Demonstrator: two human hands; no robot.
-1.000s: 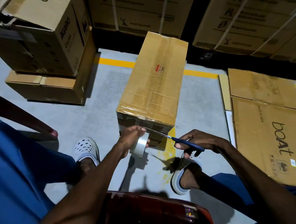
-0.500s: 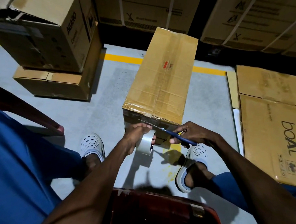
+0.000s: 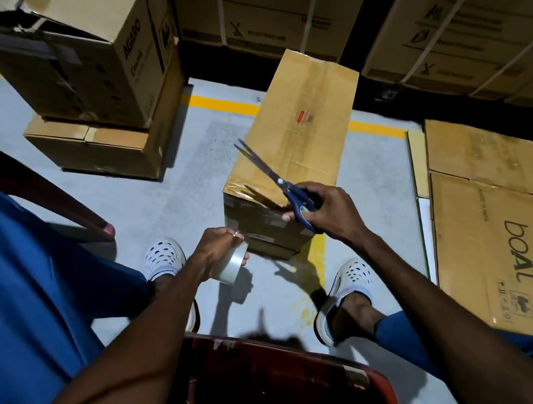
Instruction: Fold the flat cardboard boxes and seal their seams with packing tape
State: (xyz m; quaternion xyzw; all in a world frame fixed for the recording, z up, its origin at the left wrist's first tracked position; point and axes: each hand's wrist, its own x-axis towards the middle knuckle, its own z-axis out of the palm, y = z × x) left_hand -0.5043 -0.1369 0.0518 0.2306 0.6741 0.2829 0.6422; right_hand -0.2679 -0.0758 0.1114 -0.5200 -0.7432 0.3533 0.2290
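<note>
Two tools are held: the tape roll (image 3: 232, 263) is clamped in the left hand (image 3: 218, 251), the scissors (image 3: 287, 193) gripped in the right hand (image 3: 329, 211). The folded box (image 3: 301, 130) lies on the floor just ahead, its long axis running away, its near end touched by the right hand, judged nearer.

A folded box (image 3: 301, 133) stands on the floor (image 3: 197, 162) at the centre of the frame. Upper left, two stacked cartons (image 3: 86, 64) sit beside it. Flat cardboard sheets (image 3: 497, 224) lie along the right edge. Strapped cartons (image 3: 469, 39) line the top, behind the box. Below centre a tape roll (image 3: 232, 263) sits between two shoes (image 3: 165, 257), with scissors (image 3: 279, 186) over the box's near end.
</note>
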